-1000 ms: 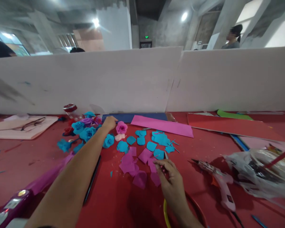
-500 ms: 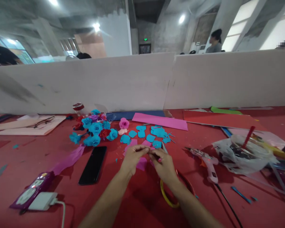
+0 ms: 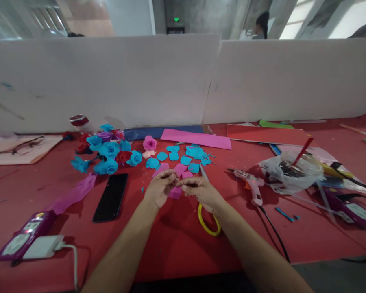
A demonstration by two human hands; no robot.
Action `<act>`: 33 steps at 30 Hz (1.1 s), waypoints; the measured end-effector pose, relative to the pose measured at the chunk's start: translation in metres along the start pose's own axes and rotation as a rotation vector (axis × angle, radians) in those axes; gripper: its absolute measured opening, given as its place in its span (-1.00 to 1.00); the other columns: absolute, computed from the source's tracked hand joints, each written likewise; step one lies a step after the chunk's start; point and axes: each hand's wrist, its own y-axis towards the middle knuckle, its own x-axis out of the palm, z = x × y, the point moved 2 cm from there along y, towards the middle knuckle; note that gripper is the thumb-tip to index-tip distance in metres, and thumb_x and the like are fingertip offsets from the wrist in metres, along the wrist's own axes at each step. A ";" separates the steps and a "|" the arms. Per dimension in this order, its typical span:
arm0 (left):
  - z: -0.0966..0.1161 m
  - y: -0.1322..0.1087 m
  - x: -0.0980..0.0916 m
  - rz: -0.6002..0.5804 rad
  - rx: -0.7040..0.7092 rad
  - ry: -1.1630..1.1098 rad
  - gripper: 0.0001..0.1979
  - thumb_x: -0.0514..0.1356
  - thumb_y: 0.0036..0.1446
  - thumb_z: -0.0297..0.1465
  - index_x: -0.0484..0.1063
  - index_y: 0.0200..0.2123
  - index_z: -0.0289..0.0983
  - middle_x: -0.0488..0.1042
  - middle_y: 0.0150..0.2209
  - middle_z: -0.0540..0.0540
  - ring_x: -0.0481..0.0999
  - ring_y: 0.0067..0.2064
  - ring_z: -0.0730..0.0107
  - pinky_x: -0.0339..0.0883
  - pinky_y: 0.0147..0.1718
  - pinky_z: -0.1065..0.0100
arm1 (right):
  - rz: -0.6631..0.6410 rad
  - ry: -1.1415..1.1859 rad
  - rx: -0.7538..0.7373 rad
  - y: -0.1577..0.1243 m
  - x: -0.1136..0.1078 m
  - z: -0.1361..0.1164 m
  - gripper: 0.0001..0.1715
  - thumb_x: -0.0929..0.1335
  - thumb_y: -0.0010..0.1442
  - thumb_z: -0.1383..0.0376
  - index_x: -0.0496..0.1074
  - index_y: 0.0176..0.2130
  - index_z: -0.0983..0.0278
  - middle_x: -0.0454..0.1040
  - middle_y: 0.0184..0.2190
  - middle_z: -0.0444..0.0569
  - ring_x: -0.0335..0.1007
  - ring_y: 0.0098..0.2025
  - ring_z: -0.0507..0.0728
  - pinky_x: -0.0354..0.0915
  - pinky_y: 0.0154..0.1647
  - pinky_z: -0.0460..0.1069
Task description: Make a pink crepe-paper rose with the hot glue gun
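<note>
My left hand and my right hand meet above the middle of the table, thumbs and fingertips pinched close together. Whatever lies between them is too small and covered to make out. Pink paper pieces lie beneath and just beyond my fingers. Farther back are several blue paper petals and a loose pink paper flower. Partly under my right hand rests a pair of scissors with a yellow handle, the blades pointing away from me.
A bunch of paper flowers and a black phone are on the left, near a purple power strip with a white charger. On the right lie a glue gun and a plastic-bagged bowl. A white partition stands behind.
The view has tilted down and shifted right, so the table sits higher in the picture. My hands stay pinched together, with their fingers slightly repositioned.
</note>
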 end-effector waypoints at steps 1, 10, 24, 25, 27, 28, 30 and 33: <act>0.000 0.000 0.000 0.023 0.012 0.010 -0.81 0.41 -0.29 -0.50 0.49 -0.50 -0.35 0.47 -0.54 0.00 0.43 -0.51 0.53 0.31 -0.47 0.46 | 0.014 0.016 0.008 0.000 0.000 0.001 -0.78 0.45 -0.07 0.25 0.59 -0.33 0.24 0.46 -0.50 -0.14 0.19 -0.49 -0.05 0.17 -0.35 -0.06; 0.001 -0.008 0.010 0.172 0.114 0.089 -0.74 0.41 -0.35 -0.47 0.54 -0.45 -0.39 0.49 -0.53 -0.04 0.44 -0.49 0.52 0.29 -0.46 0.46 | 0.157 0.002 -0.012 0.001 0.006 0.003 -0.77 0.47 -0.15 0.26 0.60 -0.38 0.27 0.47 -0.56 -0.13 0.23 -0.52 -0.04 0.19 -0.38 -0.05; 0.001 -0.010 0.011 0.242 0.095 0.094 -0.72 0.41 -0.39 -0.50 0.55 -0.46 -0.38 0.50 -0.53 -0.04 0.43 -0.49 0.52 0.31 -0.49 0.49 | 0.233 -0.078 -0.034 -0.001 0.013 0.005 -0.79 0.43 -0.14 0.28 0.60 -0.41 0.29 0.45 -0.62 -0.14 0.23 -0.55 -0.03 0.21 -0.45 -0.07; -0.001 -0.010 0.011 0.246 0.120 0.095 -0.72 0.42 -0.38 -0.49 0.55 -0.45 -0.37 0.51 -0.52 -0.04 0.43 -0.48 0.52 0.31 -0.48 0.49 | 0.234 -0.078 -0.035 0.000 0.013 0.006 -0.79 0.43 -0.14 0.28 0.60 -0.41 0.29 0.45 -0.62 -0.14 0.23 -0.55 -0.03 0.21 -0.44 -0.07; -0.004 -0.010 0.010 0.253 0.170 0.093 -0.71 0.42 -0.36 -0.48 0.56 -0.43 -0.36 0.52 -0.50 -0.04 0.44 -0.45 0.51 0.31 -0.44 0.48 | 0.237 -0.090 -0.038 0.001 0.013 0.008 -0.80 0.42 -0.14 0.29 0.60 -0.41 0.28 0.46 -0.61 -0.13 0.24 -0.55 -0.02 0.22 -0.43 -0.06; -0.005 -0.009 0.009 0.257 0.187 0.087 -0.71 0.42 -0.35 -0.47 0.56 -0.42 -0.35 0.53 -0.48 -0.04 0.45 -0.44 0.51 0.32 -0.42 0.48 | 0.238 -0.103 -0.039 0.001 0.013 0.008 -0.81 0.42 -0.13 0.29 0.60 -0.41 0.28 0.47 -0.60 -0.12 0.25 -0.54 -0.01 0.22 -0.43 -0.06; -0.006 -0.008 0.008 0.259 0.187 0.063 -0.72 0.43 -0.35 -0.47 0.56 -0.42 -0.34 0.53 -0.48 -0.05 0.45 -0.44 0.51 0.31 -0.40 0.48 | 0.240 -0.136 -0.041 0.002 0.012 0.009 -0.82 0.42 -0.11 0.29 0.60 -0.41 0.25 0.48 -0.58 -0.12 0.26 -0.54 0.00 0.23 -0.42 -0.04; -0.005 -0.007 0.006 0.265 0.128 0.023 -0.71 0.43 -0.38 -0.47 0.56 -0.44 -0.36 0.52 -0.52 -0.05 0.44 -0.48 0.53 0.29 -0.44 0.48 | 0.242 -0.191 -0.051 0.002 0.010 0.007 -0.83 0.41 -0.09 0.29 0.59 -0.40 0.22 0.50 -0.54 -0.11 0.28 -0.51 0.02 0.25 -0.38 -0.02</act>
